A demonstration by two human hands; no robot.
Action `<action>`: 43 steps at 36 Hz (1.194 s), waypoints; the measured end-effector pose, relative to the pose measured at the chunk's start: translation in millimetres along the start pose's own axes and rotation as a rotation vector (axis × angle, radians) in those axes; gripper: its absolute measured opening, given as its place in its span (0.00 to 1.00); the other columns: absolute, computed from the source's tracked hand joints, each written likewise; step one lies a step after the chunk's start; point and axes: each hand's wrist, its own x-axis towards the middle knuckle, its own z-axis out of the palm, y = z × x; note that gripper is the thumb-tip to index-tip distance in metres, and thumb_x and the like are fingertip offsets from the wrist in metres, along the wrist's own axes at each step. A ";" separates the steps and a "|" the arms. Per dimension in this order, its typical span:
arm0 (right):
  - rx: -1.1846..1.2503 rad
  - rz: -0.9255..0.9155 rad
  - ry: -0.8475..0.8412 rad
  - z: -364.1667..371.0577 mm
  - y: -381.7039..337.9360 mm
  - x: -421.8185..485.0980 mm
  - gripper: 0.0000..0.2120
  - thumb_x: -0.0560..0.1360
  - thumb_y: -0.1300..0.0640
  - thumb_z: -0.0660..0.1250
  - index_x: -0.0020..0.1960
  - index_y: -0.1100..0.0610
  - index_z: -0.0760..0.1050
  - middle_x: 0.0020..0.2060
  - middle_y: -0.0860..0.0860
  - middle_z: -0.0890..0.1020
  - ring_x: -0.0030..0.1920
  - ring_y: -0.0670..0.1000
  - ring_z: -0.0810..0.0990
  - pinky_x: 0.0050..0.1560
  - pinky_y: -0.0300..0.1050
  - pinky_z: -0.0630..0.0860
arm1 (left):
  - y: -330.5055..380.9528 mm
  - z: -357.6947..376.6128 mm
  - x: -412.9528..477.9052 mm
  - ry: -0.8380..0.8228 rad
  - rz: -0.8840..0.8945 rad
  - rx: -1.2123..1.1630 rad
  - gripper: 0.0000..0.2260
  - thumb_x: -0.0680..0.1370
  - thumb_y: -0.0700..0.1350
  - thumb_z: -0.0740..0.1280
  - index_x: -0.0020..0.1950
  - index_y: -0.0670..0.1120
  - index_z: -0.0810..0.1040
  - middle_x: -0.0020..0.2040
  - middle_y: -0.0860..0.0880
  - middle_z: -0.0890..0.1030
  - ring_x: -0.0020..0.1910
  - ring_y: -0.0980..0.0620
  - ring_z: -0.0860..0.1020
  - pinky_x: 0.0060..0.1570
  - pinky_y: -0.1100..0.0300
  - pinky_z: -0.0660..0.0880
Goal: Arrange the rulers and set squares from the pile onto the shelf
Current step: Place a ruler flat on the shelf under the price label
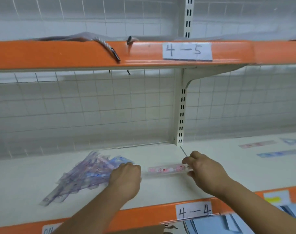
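Observation:
A pile of clear blue and purple rulers and set squares [83, 174] lies on the left of the white shelf [160, 190]. My left hand [127, 176] rests on the pile's right edge, fingers curled down into it; what they hold is hidden. My right hand [204, 169] pinches the right end of a clear pink-patterned ruler [165, 170] just above the shelf, between the two hands. On the right shelf section lie a pink ruler [256, 144], a blue ruler [279, 153] and a blue set square [291, 141], spaced apart.
An orange shelf front with the label 4-4 [193, 211] runs along the near edge. Above, the orange shelf 4-5 [187, 51] overhangs, with dark items [115, 54] hanging over its lip. A white slotted upright [181, 115] and wire-grid back divide the sections.

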 end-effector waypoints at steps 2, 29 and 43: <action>-0.003 0.013 -0.004 -0.9 20.1 -8.0 0.19 0.79 0.53 0.62 0.69 0.48 0.67 0.59 0.48 0.71 0.60 0.51 0.73 0.49 0.45 0.76 | 21.8 -3.6 5.1 -0.009 0.008 -0.016 0.10 0.81 0.47 0.58 0.57 0.45 0.75 0.58 0.46 0.76 0.59 0.47 0.75 0.49 0.56 0.72; -0.030 0.181 -0.080 -23.6 342.2 -126.9 0.19 0.79 0.54 0.60 0.69 0.46 0.67 0.60 0.46 0.71 0.61 0.48 0.72 0.50 0.42 0.74 | 355.2 -32.5 69.9 -0.044 0.073 -0.110 0.07 0.78 0.39 0.57 0.52 0.43 0.74 0.54 0.44 0.76 0.55 0.44 0.74 0.43 0.56 0.66; -0.029 0.240 -0.045 -20.8 398.6 -83.8 0.18 0.79 0.54 0.61 0.68 0.46 0.67 0.59 0.46 0.71 0.60 0.48 0.73 0.49 0.41 0.72 | 384.3 -30.5 144.2 -0.033 0.145 -0.097 0.07 0.80 0.41 0.57 0.52 0.44 0.74 0.53 0.45 0.76 0.53 0.46 0.75 0.42 0.57 0.67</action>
